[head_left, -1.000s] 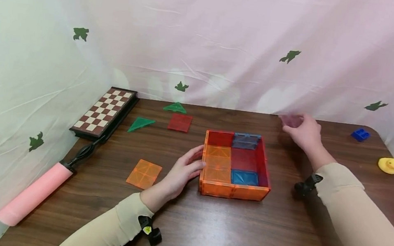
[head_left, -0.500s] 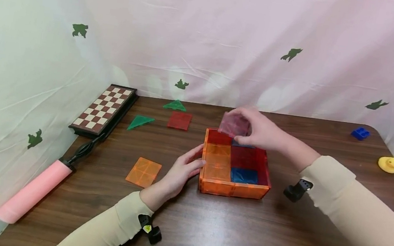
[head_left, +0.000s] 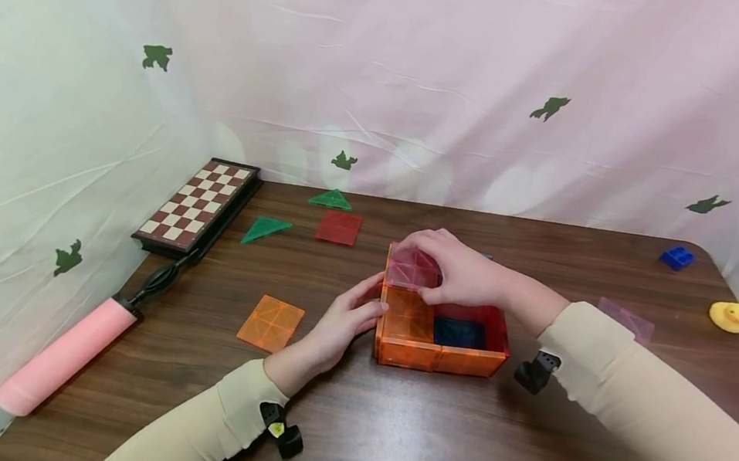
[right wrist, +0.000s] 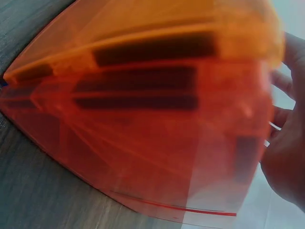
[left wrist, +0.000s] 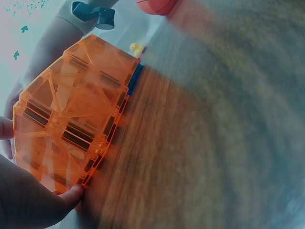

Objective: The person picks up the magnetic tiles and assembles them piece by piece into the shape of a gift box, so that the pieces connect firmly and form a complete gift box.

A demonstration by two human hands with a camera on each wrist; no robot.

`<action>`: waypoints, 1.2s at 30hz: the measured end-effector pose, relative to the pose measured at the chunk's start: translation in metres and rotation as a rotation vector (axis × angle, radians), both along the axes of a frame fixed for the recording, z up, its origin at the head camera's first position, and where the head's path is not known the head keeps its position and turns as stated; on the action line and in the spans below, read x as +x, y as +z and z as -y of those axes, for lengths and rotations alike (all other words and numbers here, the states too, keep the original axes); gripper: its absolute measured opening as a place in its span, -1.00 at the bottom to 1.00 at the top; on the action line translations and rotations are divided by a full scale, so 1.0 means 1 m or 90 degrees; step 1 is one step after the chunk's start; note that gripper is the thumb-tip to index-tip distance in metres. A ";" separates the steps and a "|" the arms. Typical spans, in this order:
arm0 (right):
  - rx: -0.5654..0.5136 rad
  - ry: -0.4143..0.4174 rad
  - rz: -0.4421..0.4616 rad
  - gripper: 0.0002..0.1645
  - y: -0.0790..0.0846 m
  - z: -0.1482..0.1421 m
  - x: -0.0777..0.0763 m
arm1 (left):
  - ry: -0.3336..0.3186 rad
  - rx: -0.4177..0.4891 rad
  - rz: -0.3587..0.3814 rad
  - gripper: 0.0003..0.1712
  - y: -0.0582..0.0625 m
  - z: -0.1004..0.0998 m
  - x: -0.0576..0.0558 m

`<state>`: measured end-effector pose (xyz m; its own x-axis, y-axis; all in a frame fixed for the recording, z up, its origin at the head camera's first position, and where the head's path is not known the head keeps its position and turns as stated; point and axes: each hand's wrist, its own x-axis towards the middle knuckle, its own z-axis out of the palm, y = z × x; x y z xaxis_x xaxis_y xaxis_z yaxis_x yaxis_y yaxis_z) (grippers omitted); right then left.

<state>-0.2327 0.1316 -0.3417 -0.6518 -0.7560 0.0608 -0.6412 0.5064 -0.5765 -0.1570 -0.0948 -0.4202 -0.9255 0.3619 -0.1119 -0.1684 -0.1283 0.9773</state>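
Note:
In the head view, a box of translucent magnetic tiles (head_left: 437,358) stands mid-table, with orange and red walls. My right hand (head_left: 465,270) pinches a pinkish-purple square tile (head_left: 409,271) between thumb and fingers, over the back left corner of the box. The tile lies nearly flat at rim height. My left hand (head_left: 339,328) rests along the left wall, its fingers extended and thumb near the edge. In the left wrist view, the left thumb (left wrist: 72,196) touches the lower edge of the orange wall (left wrist: 78,109). A blue tile (head_left: 459,333) shows inside the box.
An orange square tile (head_left: 271,323), a red square (head_left: 339,227) and green triangles (head_left: 267,229) lie left. A purple tile (head_left: 627,320) sits under the right forearm. A chessboard (head_left: 198,204), pink-handled pump (head_left: 65,358), yellow duck (head_left: 731,316) and blue brick (head_left: 677,257) stand near the edges.
My right hand has carried the pinkish-purple tile from the back right of the table leftward, then down onto the box's back left corner. My left hand has stayed at the box.

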 end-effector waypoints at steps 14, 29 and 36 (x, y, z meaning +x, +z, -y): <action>0.013 0.008 -0.010 -0.15 -0.005 0.000 -0.005 | -0.002 0.000 0.003 -0.24 0.002 0.001 0.001; 0.031 0.024 -0.015 -0.25 -0.006 -0.004 -0.009 | -0.009 0.000 -0.006 -0.26 0.001 0.000 0.000; 0.020 0.004 -0.031 -0.26 0.003 -0.019 -0.007 | -0.004 -0.004 -0.001 -0.25 0.001 -0.001 0.000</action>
